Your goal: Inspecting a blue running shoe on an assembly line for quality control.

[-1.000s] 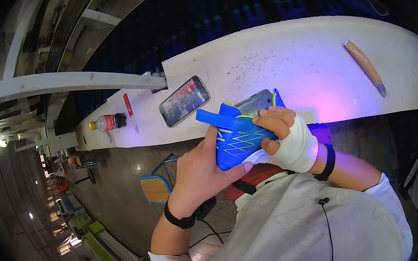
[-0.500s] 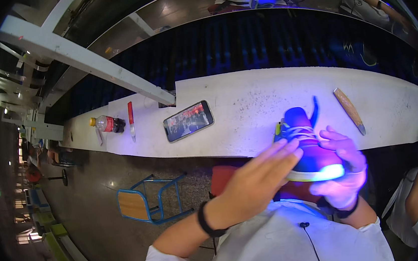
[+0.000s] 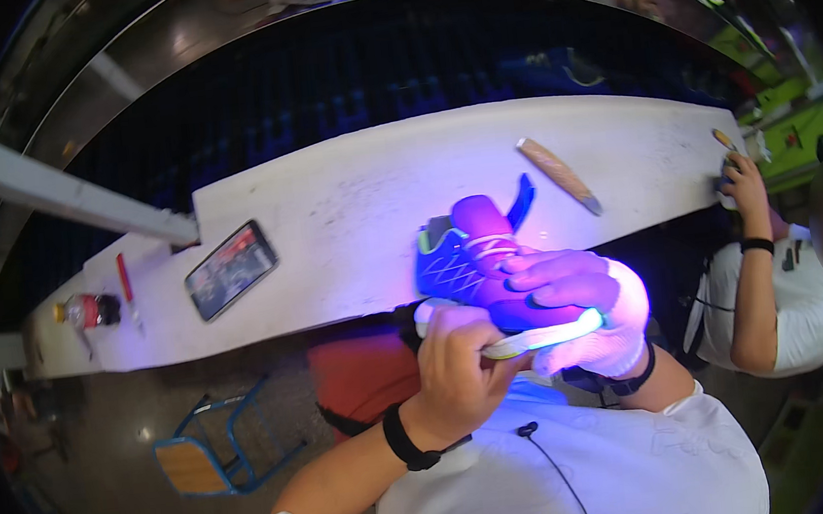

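Note:
A dark sneaker (image 3: 444,262) with pale laces and a light sole is held over the near edge of the white bench, its toe toward me. Purple-blue light falls across it. My left hand (image 3: 457,367) has its fingers curled round the sole's left side, the thumb by the toe edge. Spread over the toe and its right side is my right hand (image 3: 589,304), gripping the shoe in what looks like a pale glove. The sneaker's underside is hidden. Beyond the shoe, to the right, lies a wooden-handled tool (image 3: 558,175).
On the white bench (image 3: 365,182) lie a phone (image 3: 231,270), a red-handled knife (image 3: 124,280) and a dark drink bottle (image 3: 90,311). A blue-framed stool (image 3: 199,464) stands at lower left. A co-worker (image 3: 773,306) sits at the right, a hand on the bench. A pale metal post (image 3: 78,190) rises at left.
My view has swung right, so the bench things sit further left. My left hand went from flat fingers against the shoe to curled round its sole. The toe has turned rightward.

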